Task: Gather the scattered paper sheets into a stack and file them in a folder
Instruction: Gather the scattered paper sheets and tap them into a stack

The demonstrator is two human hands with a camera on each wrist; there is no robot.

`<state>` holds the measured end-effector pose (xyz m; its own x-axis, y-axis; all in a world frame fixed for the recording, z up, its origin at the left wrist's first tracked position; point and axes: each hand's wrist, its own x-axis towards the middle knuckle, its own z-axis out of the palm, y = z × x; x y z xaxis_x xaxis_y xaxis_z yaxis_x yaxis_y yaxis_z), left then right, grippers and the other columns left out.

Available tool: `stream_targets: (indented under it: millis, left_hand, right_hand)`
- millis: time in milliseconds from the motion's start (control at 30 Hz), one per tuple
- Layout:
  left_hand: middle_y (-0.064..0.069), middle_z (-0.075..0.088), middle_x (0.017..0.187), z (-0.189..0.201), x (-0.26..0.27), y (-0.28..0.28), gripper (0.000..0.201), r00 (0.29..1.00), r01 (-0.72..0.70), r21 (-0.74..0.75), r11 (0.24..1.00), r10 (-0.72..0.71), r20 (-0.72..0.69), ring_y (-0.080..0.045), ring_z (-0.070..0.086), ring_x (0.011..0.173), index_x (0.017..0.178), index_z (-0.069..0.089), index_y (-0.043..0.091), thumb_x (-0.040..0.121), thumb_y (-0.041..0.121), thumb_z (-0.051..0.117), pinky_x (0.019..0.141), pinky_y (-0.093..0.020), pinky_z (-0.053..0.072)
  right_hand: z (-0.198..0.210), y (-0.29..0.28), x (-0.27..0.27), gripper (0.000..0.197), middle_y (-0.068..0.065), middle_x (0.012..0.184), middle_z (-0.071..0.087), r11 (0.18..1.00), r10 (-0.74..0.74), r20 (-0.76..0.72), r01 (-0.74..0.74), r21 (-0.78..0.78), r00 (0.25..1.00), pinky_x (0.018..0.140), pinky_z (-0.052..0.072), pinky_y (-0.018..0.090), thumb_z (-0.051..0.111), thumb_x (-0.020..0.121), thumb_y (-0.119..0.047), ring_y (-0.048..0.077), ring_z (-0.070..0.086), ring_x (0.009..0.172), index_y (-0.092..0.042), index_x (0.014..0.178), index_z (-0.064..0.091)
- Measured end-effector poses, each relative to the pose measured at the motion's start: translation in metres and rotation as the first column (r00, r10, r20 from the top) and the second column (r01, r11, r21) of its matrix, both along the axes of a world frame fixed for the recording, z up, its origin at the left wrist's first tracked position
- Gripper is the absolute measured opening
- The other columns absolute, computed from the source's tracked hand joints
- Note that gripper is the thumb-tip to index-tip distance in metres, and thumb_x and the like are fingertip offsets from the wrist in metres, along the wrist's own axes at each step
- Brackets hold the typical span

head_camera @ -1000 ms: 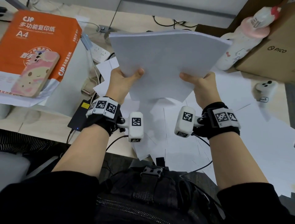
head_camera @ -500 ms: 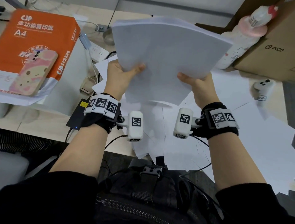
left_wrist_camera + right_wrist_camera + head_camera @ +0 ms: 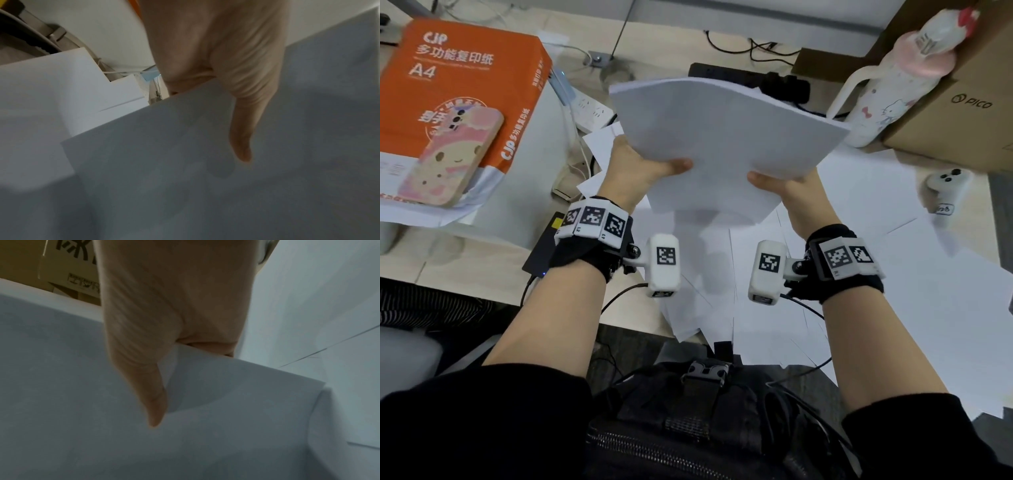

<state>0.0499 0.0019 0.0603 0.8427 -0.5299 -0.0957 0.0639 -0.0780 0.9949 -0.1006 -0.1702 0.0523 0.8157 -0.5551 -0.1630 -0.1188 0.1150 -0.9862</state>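
White paper stack (image 3: 722, 144) between both hands (image 3: 717, 178)

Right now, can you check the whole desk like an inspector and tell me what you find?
Surface: pale wooden desk, mostly under paper.
Job's things: paper stack held up in the air; loose sheets lie scattered below; no folder seen.
Clutter: orange A4 paper pack with a pink phone on it, cartoon bottle, cardboard box, white controller.
Grippers: left hand and right hand each pinch the stack's near edge, thumbs on top.
Cables: power strip, black wires at the back.
Surroundings: black bag at the person's front.
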Motion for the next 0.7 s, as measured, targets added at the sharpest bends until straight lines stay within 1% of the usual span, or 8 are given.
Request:
stream_targets:
  millis: [67, 167, 267, 367, 467, 533, 600, 700]
  left_hand:
    - [0.007, 0.072, 0.090, -0.002, -0.002, -0.001, 0.047, 1.000, 0.014, 0.007, 1.000, -0.014, -0.024, -0.008, 0.069, 0.088, 0.093, 0.066, 0.016, 0.053, 0.003, 0.087, 0.082, -0.026, 0.054]
    - [0.011, 0.073, 0.081, -0.002, -0.001, 0.000, 0.038, 0.999, 0.015, -0.005, 1.000, -0.015, -0.044, -0.008, 0.069, 0.084, 0.087, 0.068, 0.017, 0.053, 0.007, 0.083, 0.077, -0.024, 0.053]
    - [0.009, 0.073, 0.086, -0.007, 0.000, -0.001, 0.043, 0.997, -0.007, -0.001, 1.000, 0.007, -0.077, -0.008, 0.069, 0.085, 0.094, 0.067, 0.013, 0.054, 0.007, 0.083, 0.078, -0.024, 0.054]
    - [0.012, 0.073, 0.078, -0.008, -0.003, -0.003, 0.036, 0.997, -0.018, -0.010, 1.000, 0.018, -0.071, -0.005, 0.069, 0.080, 0.089, 0.067, 0.014, 0.061, -0.002, 0.083, 0.078, -0.024, 0.053]
    - [0.015, 0.072, 0.074, -0.005, 0.000, -0.003, 0.031, 1.000, -0.004, -0.022, 1.000, 0.003, -0.026, -0.003, 0.068, 0.077, 0.083, 0.068, 0.016, 0.067, -0.008, 0.078, 0.075, -0.020, 0.052]
    - [0.013, 0.073, 0.077, -0.012, 0.000, -0.002, 0.029, 0.999, -0.015, -0.023, 1.000, 0.014, -0.033, -0.004, 0.068, 0.078, 0.084, 0.069, 0.015, 0.065, -0.004, 0.079, 0.074, -0.021, 0.052]
    - [0.009, 0.073, 0.083, -0.023, -0.003, 0.000, 0.034, 0.997, -0.028, 0.023, 0.999, 0.030, -0.076, -0.007, 0.068, 0.081, 0.091, 0.069, 0.012, 0.061, 0.003, 0.082, 0.076, -0.022, 0.054]
    - [0.005, 0.072, 0.086, -0.033, -0.008, 0.000, 0.033, 0.991, -0.045, 0.092, 0.995, 0.056, -0.123, -0.007, 0.068, 0.080, 0.094, 0.067, 0.010, 0.065, 0.006, 0.082, 0.078, -0.023, 0.053]
  right_hand:
    - [0.001, 0.001, -0.001, 0.035, 0.009, 0.108, 0.066, 1.000, -0.007, 0.002, 0.007, 0.002, 1.000, 0.095, 0.050, 0.035, 0.073, 0.073, 0.000, 0.023, 0.062, 0.107, -0.015, 0.104, 0.063]
    - [0.004, -0.001, -0.001, 0.035, 0.008, 0.106, 0.067, 1.000, -0.008, 0.010, 0.008, 0.022, 1.000, 0.097, 0.050, 0.038, 0.073, 0.068, -0.006, 0.026, 0.062, 0.108, -0.018, 0.100, 0.065]
    - [0.005, 0.001, 0.002, 0.033, 0.006, 0.104, 0.067, 1.000, -0.021, -0.008, 0.021, 0.008, 1.000, 0.097, 0.049, 0.036, 0.073, 0.070, -0.006, 0.021, 0.063, 0.104, -0.016, 0.100, 0.065]
    - [0.007, 0.004, 0.005, 0.028, 0.000, 0.101, 0.068, 0.998, -0.068, -0.007, 0.068, -0.003, 0.998, 0.097, 0.049, 0.033, 0.071, 0.079, 0.000, 0.014, 0.063, 0.100, -0.021, 0.097, 0.064]
    - [0.010, 0.000, 0.006, 0.027, -0.002, 0.097, 0.068, 0.996, -0.093, 0.034, 0.093, -0.014, 0.995, 0.092, 0.051, 0.027, 0.069, 0.081, 0.002, 0.009, 0.064, 0.094, -0.021, 0.094, 0.064]
    - [0.009, -0.001, 0.005, 0.026, 0.001, 0.098, 0.068, 0.997, -0.081, 0.024, 0.081, -0.011, 0.996, 0.094, 0.050, 0.031, 0.070, 0.080, 0.001, 0.012, 0.064, 0.095, -0.019, 0.095, 0.065]
    - [0.005, 0.000, 0.004, 0.025, 0.003, 0.099, 0.067, 0.998, -0.060, -0.026, 0.060, -0.007, 0.998, 0.093, 0.050, 0.031, 0.071, 0.079, 0.000, 0.014, 0.064, 0.095, -0.017, 0.096, 0.065]
    - [0.002, 0.003, 0.002, 0.029, -0.001, 0.097, 0.066, 0.999, -0.051, -0.065, 0.050, -0.018, 0.997, 0.092, 0.049, 0.029, 0.069, 0.080, 0.003, 0.012, 0.063, 0.093, -0.022, 0.093, 0.063]
